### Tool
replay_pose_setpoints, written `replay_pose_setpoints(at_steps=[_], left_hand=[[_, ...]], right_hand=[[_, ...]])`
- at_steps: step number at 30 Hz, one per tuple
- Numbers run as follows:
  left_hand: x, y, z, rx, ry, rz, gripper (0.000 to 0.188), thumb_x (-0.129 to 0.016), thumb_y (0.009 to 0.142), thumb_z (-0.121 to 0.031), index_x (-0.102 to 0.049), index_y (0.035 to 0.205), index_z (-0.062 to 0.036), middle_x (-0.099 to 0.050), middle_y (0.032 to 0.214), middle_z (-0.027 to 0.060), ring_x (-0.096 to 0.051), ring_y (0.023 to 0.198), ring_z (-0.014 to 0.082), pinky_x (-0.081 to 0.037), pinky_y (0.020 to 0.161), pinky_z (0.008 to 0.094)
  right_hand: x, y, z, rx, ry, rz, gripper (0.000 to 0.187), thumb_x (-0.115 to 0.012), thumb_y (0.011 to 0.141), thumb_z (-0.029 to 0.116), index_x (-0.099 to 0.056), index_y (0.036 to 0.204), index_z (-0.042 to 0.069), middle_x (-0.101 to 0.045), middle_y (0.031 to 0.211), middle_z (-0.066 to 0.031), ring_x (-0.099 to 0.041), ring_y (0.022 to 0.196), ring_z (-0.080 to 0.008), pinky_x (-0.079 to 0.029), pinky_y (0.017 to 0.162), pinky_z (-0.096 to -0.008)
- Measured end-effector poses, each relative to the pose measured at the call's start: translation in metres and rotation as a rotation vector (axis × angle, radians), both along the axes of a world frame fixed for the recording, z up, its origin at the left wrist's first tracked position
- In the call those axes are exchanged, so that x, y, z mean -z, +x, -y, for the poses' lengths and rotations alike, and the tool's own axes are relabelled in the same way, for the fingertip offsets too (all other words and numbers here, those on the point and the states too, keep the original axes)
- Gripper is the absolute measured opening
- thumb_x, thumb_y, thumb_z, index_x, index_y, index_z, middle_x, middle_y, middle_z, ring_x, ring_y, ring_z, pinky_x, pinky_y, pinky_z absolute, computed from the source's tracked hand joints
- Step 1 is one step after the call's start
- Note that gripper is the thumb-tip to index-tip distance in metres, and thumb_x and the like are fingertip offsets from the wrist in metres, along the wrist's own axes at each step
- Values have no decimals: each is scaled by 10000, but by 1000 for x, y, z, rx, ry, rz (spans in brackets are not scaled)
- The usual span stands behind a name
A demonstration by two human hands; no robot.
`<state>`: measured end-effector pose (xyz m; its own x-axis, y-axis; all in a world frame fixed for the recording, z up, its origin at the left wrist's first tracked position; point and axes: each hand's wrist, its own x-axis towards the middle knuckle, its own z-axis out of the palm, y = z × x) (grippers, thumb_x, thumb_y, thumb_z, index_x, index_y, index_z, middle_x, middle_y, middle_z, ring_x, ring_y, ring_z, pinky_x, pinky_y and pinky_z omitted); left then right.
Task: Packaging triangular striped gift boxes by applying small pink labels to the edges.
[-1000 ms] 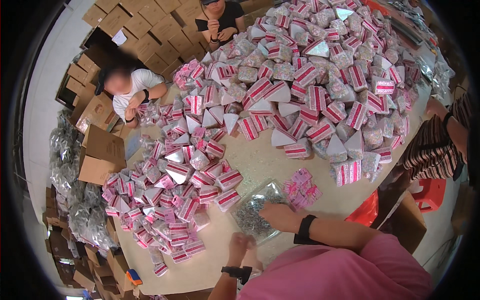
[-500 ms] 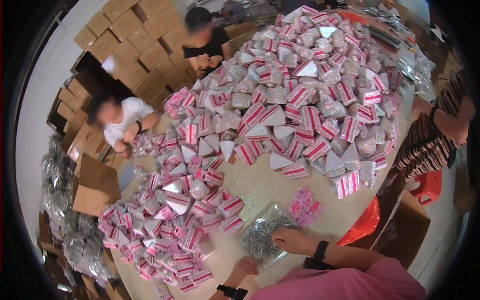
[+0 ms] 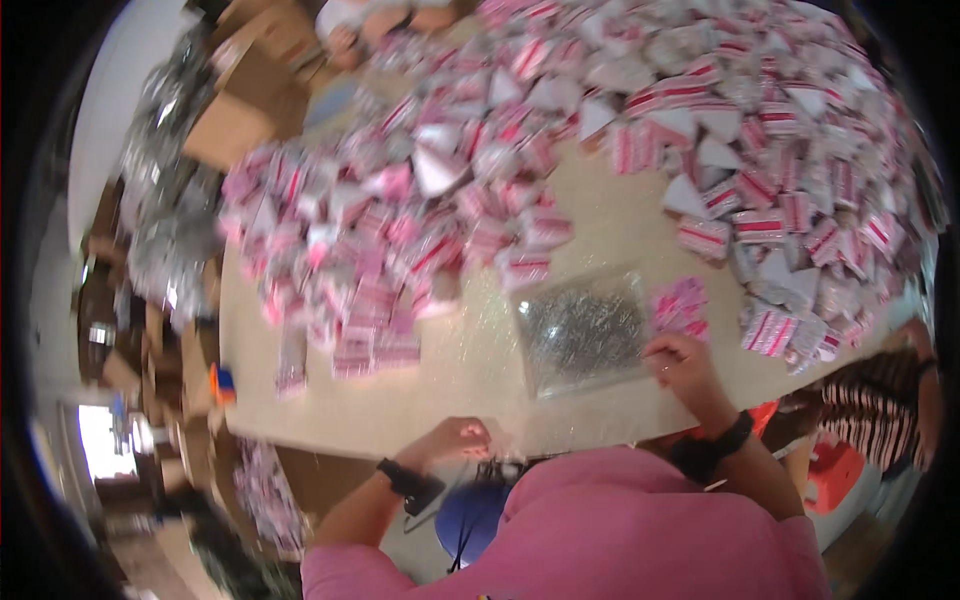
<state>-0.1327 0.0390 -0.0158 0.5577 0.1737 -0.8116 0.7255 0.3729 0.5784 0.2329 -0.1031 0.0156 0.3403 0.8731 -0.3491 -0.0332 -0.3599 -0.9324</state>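
Observation:
A clear shallow tray (image 3: 588, 384) lies on the table with a heap of small silvery metal pieces (image 3: 583, 326) in it. My right hand (image 3: 684, 368) is just beyond the tray's right edge, its fingers pinched together; anything between them is too small to make out. Beside it, a little farther off, lie several bright pink cards (image 3: 680, 305). My left hand (image 3: 455, 438) is at the table's near edge, left of the tray, fingers curled. A faint clear film shows by its fingertips, but motion blur hides what it holds.
Wedge-shaped white and pink wrapped packs lie in a left heap (image 3: 400, 215) and a larger right heap (image 3: 770, 180) on the pale table (image 3: 470, 375). A cardboard box (image 3: 248, 108) stands far left. People are at the far side and right, near a red stool (image 3: 835, 472).
My view has swung down and left. My right hand has come out of the metal pieces to the tray's right side. My left hand has moved away from the tray's near corner.

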Motion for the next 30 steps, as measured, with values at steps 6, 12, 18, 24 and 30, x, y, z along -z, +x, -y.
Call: replay_pose_setpoints(at_steps=[6, 12, 18, 24, 30], left_hand=[[51, -71, 185, 14, -144, -13, 316, -628, 856, -196, -585, 1124, -33, -637, 1038, 56, -572, 988, 135, -435, 888, 280], [81, -139, 412, -196, 3, 24, 258, -549, 859, -259, -566, 925, -10, -565, 837, 139, -543, 822, 300, -429, 772, 401], [71, -153, 591, -114, -261, -288, 416, -596, 763, -374, -648, 959, -11, -645, 927, 230, -619, 854, 364, -467, 729, 452], [51, -165, 610, 216, -78, -721, 260, -558, 708, -236, -718, 843, -81, -686, 886, 156, -660, 848, 344, -514, 715, 461], [-16, -129, 441, 51, 648, -957, 152, -540, 725, -158, -665, 650, -115, -654, 701, 108, -659, 683, 265, -518, 559, 388]], right_hand=[[-3, -11, 15, -196, -22, -105, 55, -569, 826, 24, -606, 863, 7, -524, 651, 18, -472, 543, -50, -391, 507, -193], [6, -23, 23, -362, -26, -42, 47, -549, 830, 45, -581, 843, 13, -519, 659, 3, -483, 542, -71, -401, 517, -214], [11, -42, 26, -520, 12, 9, 55, -550, 839, 58, -578, 836, 10, -502, 641, 6, -463, 537, -65, -382, 501, -215], [11, -53, 31, -666, -30, 106, 44, -548, 837, 46, -577, 830, 13, -501, 635, 8, -457, 532, -63, -366, 493, -212], [-1, -48, 34, -699, 40, 140, 42, -550, 841, 46, -577, 837, 15, -511, 667, 4, -469, 553, -64, -385, 509, -211]])
